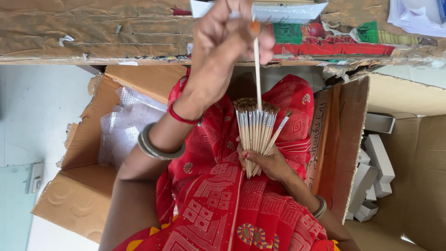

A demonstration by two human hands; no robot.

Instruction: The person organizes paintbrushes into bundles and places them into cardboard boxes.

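My left hand (223, 37) is raised near the top of the view and pinches one thin wooden paintbrush (257, 79) by its upper end. The brush hangs straight down, its lower end reaching a bundle of similar paintbrushes (253, 128). My right hand (272, 165) grips that bundle around its lower part, bristle ends pointing up, over my lap. The lap is covered in red patterned cloth (218, 200). Bangles sit on both wrists.
An open cardboard box (79, 195) with bubble wrap (123, 125) lies at the left. Another cardboard box (413, 176) at the right holds several small white boxes (376, 167). A brown-paper-covered table edge (93, 32) runs across the top, with a white open carton (283, 13) on it.
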